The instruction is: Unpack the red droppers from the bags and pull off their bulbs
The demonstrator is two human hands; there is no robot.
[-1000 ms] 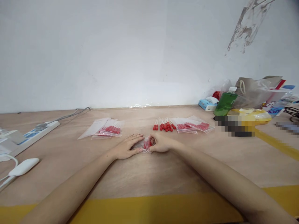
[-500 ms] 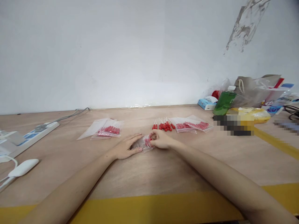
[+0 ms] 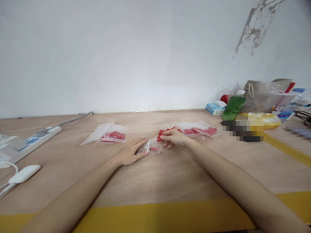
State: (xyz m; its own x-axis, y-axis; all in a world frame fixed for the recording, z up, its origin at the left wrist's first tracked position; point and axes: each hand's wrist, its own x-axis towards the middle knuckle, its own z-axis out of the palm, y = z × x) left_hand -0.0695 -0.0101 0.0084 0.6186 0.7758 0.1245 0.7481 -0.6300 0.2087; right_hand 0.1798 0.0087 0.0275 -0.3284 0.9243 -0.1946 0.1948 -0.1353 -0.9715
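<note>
Left hand (image 3: 130,152) on clear bag (image 3: 148,148) (red pieces (image 3: 154,149) inside), right hand (image 3: 174,138) beside

Matt, pale wood tabletop (image 3: 155,181) with a faint grain, its near edge banded in smooth yellow tape (image 3: 145,216). The small bag (image 3: 152,148) under the left hand (image 3: 131,152) is thin clear plastic — glossy, crinkled, catching the light. The red caps (image 3: 153,149) inside look like smooth, slightly shiny plastic. The stacked bags (image 3: 115,134) are the same clear film. A power strip (image 3: 36,139) is hard white plastic, satin-smooth. A green bottle (image 3: 233,106) is translucent, glossy plastic. The wall (image 3: 121,58) is matt white paint — rough and flaked at one patch (image 3: 252,29).
</note>
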